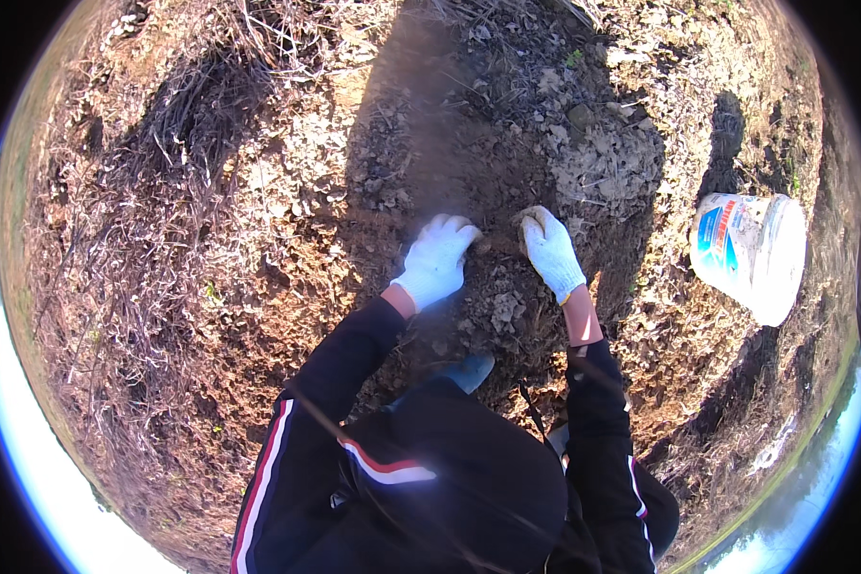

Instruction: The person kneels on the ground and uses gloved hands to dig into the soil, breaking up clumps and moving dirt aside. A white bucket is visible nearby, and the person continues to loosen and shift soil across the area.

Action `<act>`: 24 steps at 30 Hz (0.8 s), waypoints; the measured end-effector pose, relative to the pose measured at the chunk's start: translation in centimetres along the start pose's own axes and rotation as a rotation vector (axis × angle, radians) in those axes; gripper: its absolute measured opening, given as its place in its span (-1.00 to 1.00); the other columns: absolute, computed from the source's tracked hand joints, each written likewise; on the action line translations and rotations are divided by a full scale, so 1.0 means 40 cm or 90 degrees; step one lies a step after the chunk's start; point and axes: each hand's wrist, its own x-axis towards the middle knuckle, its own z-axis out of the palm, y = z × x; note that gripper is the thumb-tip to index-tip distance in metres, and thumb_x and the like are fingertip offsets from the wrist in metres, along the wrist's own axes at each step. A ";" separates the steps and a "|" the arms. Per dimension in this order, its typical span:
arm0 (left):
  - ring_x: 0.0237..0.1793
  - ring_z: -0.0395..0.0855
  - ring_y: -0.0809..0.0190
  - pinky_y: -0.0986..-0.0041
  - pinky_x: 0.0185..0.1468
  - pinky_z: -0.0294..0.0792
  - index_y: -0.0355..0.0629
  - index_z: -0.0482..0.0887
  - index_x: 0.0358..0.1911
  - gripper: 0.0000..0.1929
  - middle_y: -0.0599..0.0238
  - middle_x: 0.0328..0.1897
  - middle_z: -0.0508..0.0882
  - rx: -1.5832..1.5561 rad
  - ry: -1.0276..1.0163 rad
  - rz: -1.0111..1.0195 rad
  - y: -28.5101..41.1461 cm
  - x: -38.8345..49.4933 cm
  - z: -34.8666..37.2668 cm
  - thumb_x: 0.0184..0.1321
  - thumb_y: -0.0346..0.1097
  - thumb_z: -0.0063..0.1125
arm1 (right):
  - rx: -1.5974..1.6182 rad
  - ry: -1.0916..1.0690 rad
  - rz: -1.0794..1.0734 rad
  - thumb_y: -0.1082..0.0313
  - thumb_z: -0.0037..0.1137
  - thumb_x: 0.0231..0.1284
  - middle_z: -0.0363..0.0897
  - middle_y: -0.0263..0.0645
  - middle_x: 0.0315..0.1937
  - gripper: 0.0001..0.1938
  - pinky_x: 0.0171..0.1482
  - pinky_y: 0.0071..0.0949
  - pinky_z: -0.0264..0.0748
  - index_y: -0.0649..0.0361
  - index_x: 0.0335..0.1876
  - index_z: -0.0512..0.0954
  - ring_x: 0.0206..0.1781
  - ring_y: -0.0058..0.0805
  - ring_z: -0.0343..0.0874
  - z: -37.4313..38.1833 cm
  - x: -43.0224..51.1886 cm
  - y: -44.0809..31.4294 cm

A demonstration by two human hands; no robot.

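Observation:
My left hand (438,260), in a white knitted glove, rests on loose dark soil (499,190) with its fingers curled down. My right hand (549,251) wears a matching glove, its fingertips stained brown with dirt. It touches the soil a short way to the right of the left hand. The fingertips of both hands are hidden against the ground, so I cannot tell whether either holds anything. Crumbly clods (506,308) lie between my wrists. Just in front of my knees shows the tip of a blue shoe (473,372).
A white plastic bucket (735,244) with a blue printed label lies on its side at the right. Dry straw and stalks (194,129) are heaped at the upper left. A larger earth mound (606,158) rises beyond my right hand. My shadow covers the dug soil.

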 end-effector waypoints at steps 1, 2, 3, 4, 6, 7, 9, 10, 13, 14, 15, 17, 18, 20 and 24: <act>0.25 0.51 -0.13 0.02 0.24 0.45 -0.02 0.65 -0.03 -0.78 0.21 0.17 0.61 -0.004 -0.023 -0.015 0.003 0.000 -0.007 0.27 -0.28 0.22 | 0.084 -0.033 0.059 0.26 0.03 0.60 0.53 -0.43 -0.37 -0.79 -0.34 -0.63 0.36 0.25 0.00 0.58 -0.39 -0.73 0.42 -0.011 -0.002 -0.008; 0.26 0.51 -0.13 0.01 0.24 0.46 -0.03 0.65 -0.03 -0.78 0.20 0.18 0.61 -0.008 -0.045 -0.029 0.006 0.001 -0.014 0.27 -0.27 0.23 | 0.085 -0.058 0.110 0.25 0.03 0.61 0.58 -0.41 -0.35 -0.79 -0.34 -0.62 0.39 0.24 0.04 0.56 -0.36 -0.70 0.50 -0.021 -0.011 -0.015; 0.26 0.51 -0.13 0.01 0.24 0.46 -0.04 0.65 -0.02 -0.77 0.20 0.18 0.61 -0.013 -0.065 -0.042 0.014 0.008 -0.025 0.28 -0.25 0.24 | 0.085 -0.082 0.160 0.23 0.04 0.62 0.63 -0.38 -0.32 -0.77 -0.34 -0.61 0.43 0.22 0.09 0.55 -0.33 -0.67 0.57 -0.038 -0.024 -0.042; 0.26 0.51 -0.13 0.01 0.24 0.46 -0.05 0.65 -0.02 -0.76 0.18 0.19 0.61 -0.006 -0.086 -0.063 0.021 0.018 -0.033 0.28 -0.23 0.26 | 0.135 -0.097 0.195 0.24 0.02 0.63 0.66 -0.33 -0.23 -0.77 -0.29 -0.58 0.48 0.22 0.13 0.53 -0.25 -0.62 0.62 -0.052 -0.033 -0.070; 0.26 0.51 -0.13 0.03 0.23 0.47 -0.06 0.64 -0.01 -0.75 0.16 0.19 0.61 0.009 -0.127 -0.104 0.037 0.036 -0.040 0.29 -0.21 0.28 | 0.237 -0.129 0.265 0.26 -0.02 0.65 0.72 -0.22 -0.05 -0.75 -0.19 -0.53 0.58 0.20 0.21 0.50 -0.08 -0.52 0.72 -0.068 -0.047 -0.113; 0.24 0.52 -0.15 0.03 0.23 0.48 -0.08 0.64 -0.02 -0.74 0.14 0.19 0.61 0.009 -0.114 -0.100 0.042 0.038 -0.033 0.30 -0.19 0.29 | 0.328 -0.137 0.219 0.28 -0.05 0.65 0.68 -0.18 0.06 -0.75 -0.12 -0.50 0.60 0.20 0.24 0.48 0.02 -0.47 0.71 -0.066 -0.049 -0.097; 0.21 0.55 -0.18 0.02 0.22 0.48 -0.10 0.65 -0.03 -0.73 0.09 0.20 0.60 0.010 -0.088 -0.095 0.054 0.044 -0.016 0.31 -0.16 0.31 | 0.508 -0.155 0.121 0.32 -0.11 0.67 0.61 -0.09 0.26 -0.73 0.02 -0.43 0.64 0.20 0.30 0.45 0.20 -0.37 0.69 -0.056 -0.047 -0.070; 0.17 0.58 -0.19 0.02 0.20 0.49 -0.11 0.65 -0.04 -0.71 0.06 0.17 0.62 -0.041 -0.058 -0.132 0.064 0.040 -0.011 0.30 -0.13 0.33 | 0.482 -0.163 0.111 0.36 -0.19 0.69 0.50 -0.09 0.37 -0.70 0.13 -0.39 0.60 0.21 0.36 0.44 0.28 -0.36 0.62 -0.058 -0.050 -0.074; 0.07 0.68 -0.23 0.03 0.12 0.53 -0.14 0.65 -0.07 -0.64 0.00 0.07 0.67 -0.154 -0.014 -0.222 0.116 0.029 -0.012 0.25 -0.05 0.40 | 0.375 -0.134 0.067 0.34 -0.08 0.64 0.58 -0.17 0.27 -0.64 0.06 -0.48 0.61 0.25 0.40 0.44 0.17 -0.45 0.65 -0.051 -0.062 -0.093; 0.03 0.70 -0.23 0.03 0.08 0.55 -0.15 0.65 -0.09 -0.62 -0.01 0.03 0.70 -0.160 -0.027 -0.243 0.141 0.032 -0.032 0.23 -0.02 0.41 | 0.317 -0.166 0.071 0.24 0.02 0.61 0.62 -0.22 0.22 -0.57 0.07 -0.50 0.60 0.25 0.45 0.44 0.17 -0.51 0.64 -0.047 -0.060 -0.104; 0.00 0.73 -0.24 0.03 0.04 0.56 -0.16 0.65 -0.10 -0.59 -0.03 -0.02 0.72 -0.167 -0.040 -0.257 0.161 0.039 -0.048 0.22 0.00 0.43 | 0.327 -0.179 0.082 0.15 0.12 0.57 0.67 -0.23 0.16 -0.54 0.04 -0.54 0.59 0.25 0.40 0.50 0.13 -0.56 0.65 -0.035 -0.064 -0.109; -0.03 0.77 -0.20 0.09 -0.01 0.59 -0.17 0.68 -0.06 -0.55 -0.05 -0.09 0.77 -0.153 -0.029 -0.206 0.159 0.037 -0.044 0.17 0.01 0.47 | 0.067 -0.167 -0.113 0.14 0.16 0.54 0.70 -0.27 0.08 -0.56 -0.06 -0.59 0.58 0.25 0.34 0.57 0.03 -0.63 0.64 -0.007 -0.054 -0.081; -0.02 0.77 -0.20 0.09 -0.01 0.59 -0.18 0.69 -0.04 -0.57 -0.05 -0.08 0.78 -0.165 -0.021 -0.193 0.153 0.035 -0.047 0.18 -0.01 0.46 | 0.115 -0.190 0.018 0.17 0.19 0.51 0.72 -0.27 0.03 -0.61 -0.05 -0.57 0.59 0.26 0.25 0.63 -0.03 -0.63 0.63 -0.007 -0.063 -0.110; -0.01 0.78 -0.18 0.12 0.03 0.60 -0.18 0.72 0.03 -0.65 -0.02 -0.05 0.79 -0.191 -0.001 -0.119 0.119 0.022 -0.067 0.24 -0.18 0.41 | 0.180 -0.154 0.101 0.22 0.18 0.50 0.73 -0.26 0.00 -0.65 0.02 -0.52 0.59 0.29 0.20 0.64 -0.03 -0.60 0.62 -0.005 -0.063 -0.119; 0.11 0.70 -0.12 0.08 0.13 0.56 -0.07 0.73 0.04 -0.72 0.11 0.06 0.73 -0.016 0.083 -0.186 0.030 -0.009 -0.090 0.26 -0.43 0.18 | 0.150 -0.093 0.036 0.37 0.13 0.45 0.67 -0.43 -0.20 -0.76 -0.28 -0.62 0.44 0.19 0.13 0.64 -0.29 -0.65 0.53 0.000 -0.036 -0.079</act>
